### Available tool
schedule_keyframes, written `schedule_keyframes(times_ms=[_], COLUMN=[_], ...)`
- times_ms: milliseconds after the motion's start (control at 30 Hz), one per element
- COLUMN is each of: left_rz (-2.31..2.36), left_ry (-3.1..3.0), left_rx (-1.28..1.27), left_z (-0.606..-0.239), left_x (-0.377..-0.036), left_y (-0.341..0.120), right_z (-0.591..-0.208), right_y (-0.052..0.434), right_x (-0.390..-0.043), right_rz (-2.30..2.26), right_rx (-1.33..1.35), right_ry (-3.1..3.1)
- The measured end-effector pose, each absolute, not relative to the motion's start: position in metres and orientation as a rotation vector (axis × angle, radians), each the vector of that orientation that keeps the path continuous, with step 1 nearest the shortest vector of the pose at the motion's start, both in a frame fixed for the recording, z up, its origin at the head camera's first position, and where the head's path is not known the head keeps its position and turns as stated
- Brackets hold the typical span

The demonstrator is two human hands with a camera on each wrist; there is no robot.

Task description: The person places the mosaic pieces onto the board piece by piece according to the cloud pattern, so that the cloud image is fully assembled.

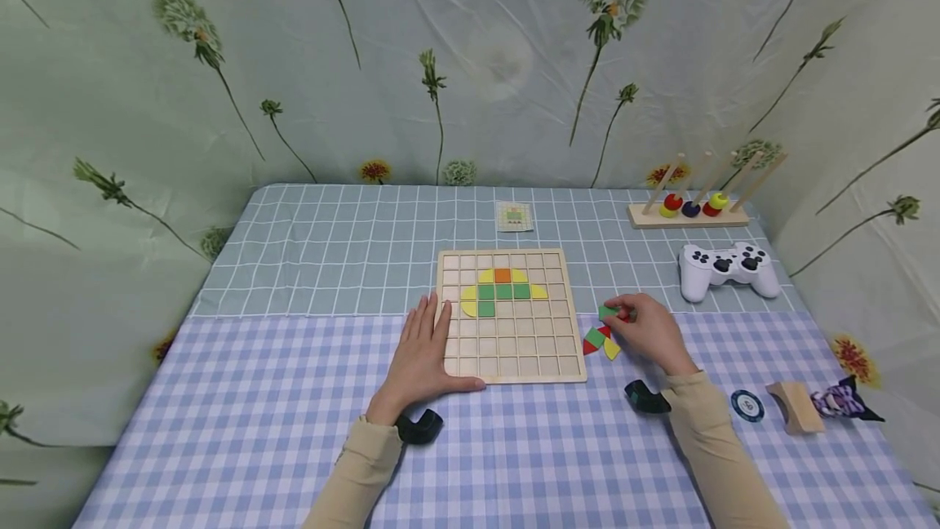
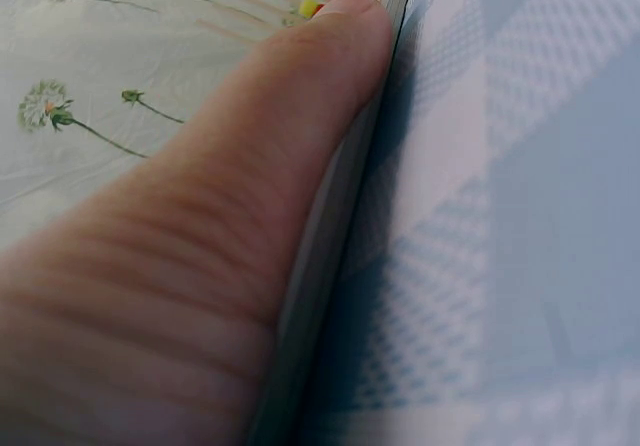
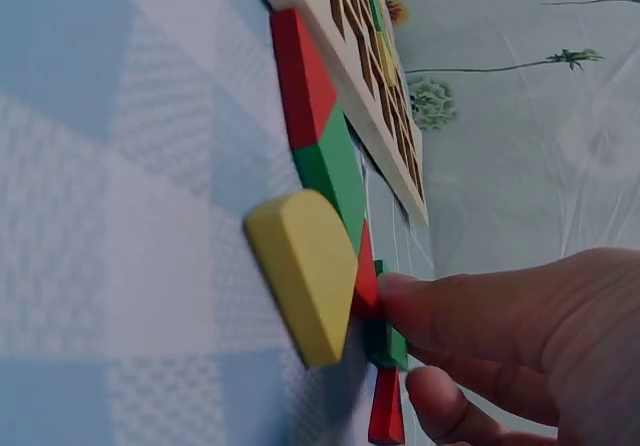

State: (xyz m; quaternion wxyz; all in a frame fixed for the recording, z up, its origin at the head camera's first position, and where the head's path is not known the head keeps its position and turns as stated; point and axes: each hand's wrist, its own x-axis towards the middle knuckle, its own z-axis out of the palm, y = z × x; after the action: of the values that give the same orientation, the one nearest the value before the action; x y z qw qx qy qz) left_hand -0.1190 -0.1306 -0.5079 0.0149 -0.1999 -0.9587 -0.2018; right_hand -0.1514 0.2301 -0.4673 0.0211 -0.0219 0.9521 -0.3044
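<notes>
At left of centre in the head frame, the left hand is laid with fingers extended against the left edge of the wooden grid board at centre. Coloured tiles are set in the board's upper cells. Right of centre, a green piece seems to be pinched by the right hand, though partly hidden; loose pieces are seen just below. At far right, a white controller is placed on the counter.
</notes>
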Motion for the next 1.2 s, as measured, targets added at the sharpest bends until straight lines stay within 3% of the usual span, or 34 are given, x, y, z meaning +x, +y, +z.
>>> schedule_keyframes(times_ms=[667,1200], left_rz=[-0.647,-0.620], left_ry=[-2.975,-2.982], left_rx=[-0.629,-0.621], left_z=[-0.507,-0.508], left_x=[-0.118,-0.118], left_y=[-0.130,-0.131], right_z=[-0.458,-0.460], right_y=[0.206,0.119], right_x=[-0.157,-0.175], right_rz=[-1.020,-1.231], right_rx=[-0.018,-0.386], right_ry=[3.033,2.867])
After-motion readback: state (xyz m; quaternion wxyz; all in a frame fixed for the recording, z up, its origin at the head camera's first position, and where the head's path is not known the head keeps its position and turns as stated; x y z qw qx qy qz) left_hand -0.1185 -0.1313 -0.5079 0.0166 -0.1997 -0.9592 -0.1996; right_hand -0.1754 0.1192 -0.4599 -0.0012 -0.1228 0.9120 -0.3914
